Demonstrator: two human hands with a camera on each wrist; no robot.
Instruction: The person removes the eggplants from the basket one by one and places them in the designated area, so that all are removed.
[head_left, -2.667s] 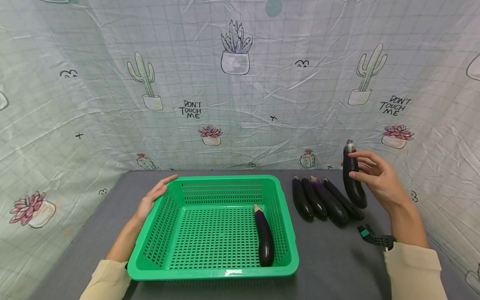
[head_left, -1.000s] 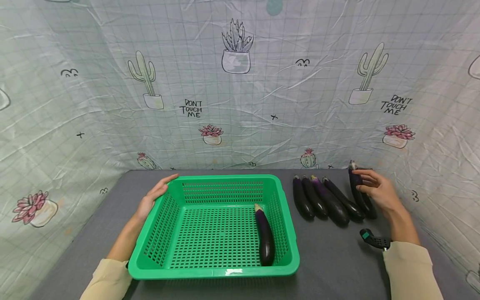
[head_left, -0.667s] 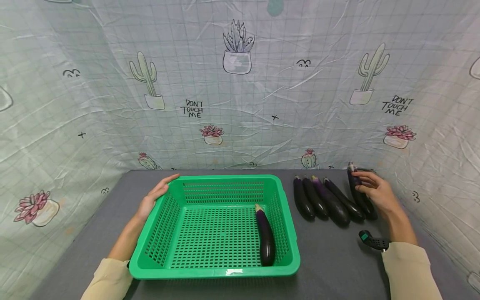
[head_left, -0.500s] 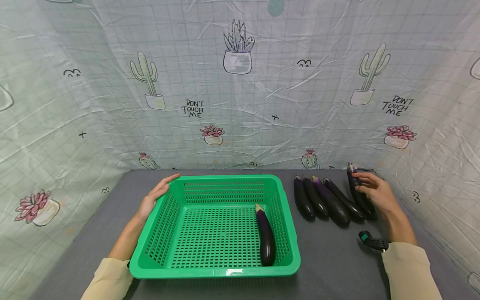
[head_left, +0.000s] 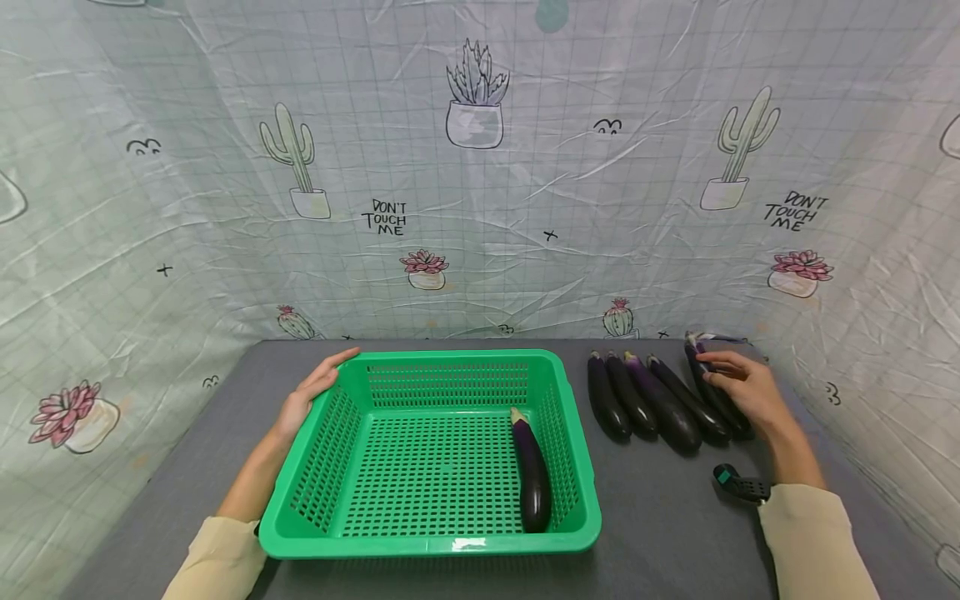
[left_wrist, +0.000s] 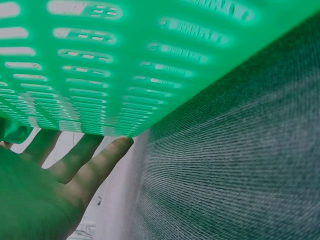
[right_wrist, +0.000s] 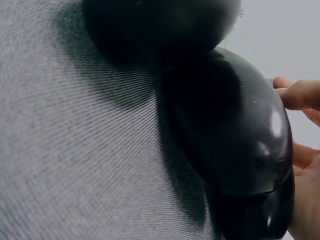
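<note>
My left hand rests against the left side of the green perforated basket. In the left wrist view its straight fingers touch the basket's outer wall. One dark purple eggplant lies inside the basket, along its right wall. At the far right of the table, my right hand pinches another eggplant near its stem end, fingers above and thumb toward me. Beside it several eggplants lie in a slanted row. The right wrist view shows rounded, glossy eggplant ends close up, partly hiding the hand.
A thin dark stem shows behind the right hand; what it belongs to is mostly hidden. The grey table meets a printed cloth backdrop at the back and sides. A black wrist device juts from the right sleeve.
My right hand has lowered the eggplant from the air to the table, then moved it slightly left toward the row. The left hand and basket have stayed in place.
</note>
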